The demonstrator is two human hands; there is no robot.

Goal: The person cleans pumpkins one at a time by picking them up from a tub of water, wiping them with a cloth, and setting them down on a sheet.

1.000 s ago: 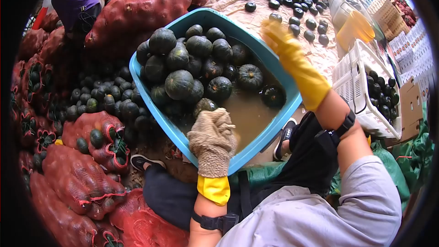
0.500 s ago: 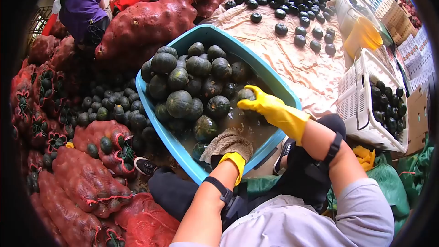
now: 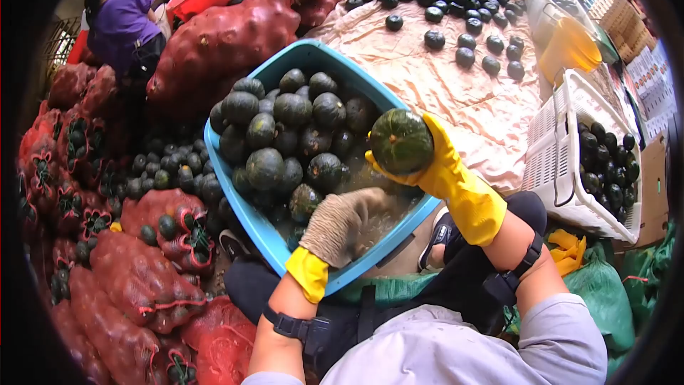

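A wet, dark green kabocha squash [image 3: 401, 141] rests in my right hand [image 3: 447, 165], which wears a yellow rubber glove. Its fingers are wrapped round the squash, above the right corner of a blue tub [image 3: 267, 232]. Over my left hand [image 3: 340, 222] lies a coarse beige cloth [image 3: 349, 217], like a mitt, with a yellow glove cuff at the wrist. That hand is low in the tub over murky water, blurred at the tip, its fingers hidden under the cloth. Several more kabocha squashes [image 3: 292, 110] are heaped on the tub's left side.
Red mesh sacks [image 3: 135, 278] of squashes stand along the left. Loose squashes [image 3: 465, 41] lie on a pinkish sheet [image 3: 491, 121] ahead. At the right is a white crate [image 3: 556, 146] with squashes inside. A person in purple [image 3: 127, 28] is at the upper left.
My right hand has lifted the squash from the water, up and toward me. My left hand, with the cloth, has shifted slightly up, its tip swinging right over the water.
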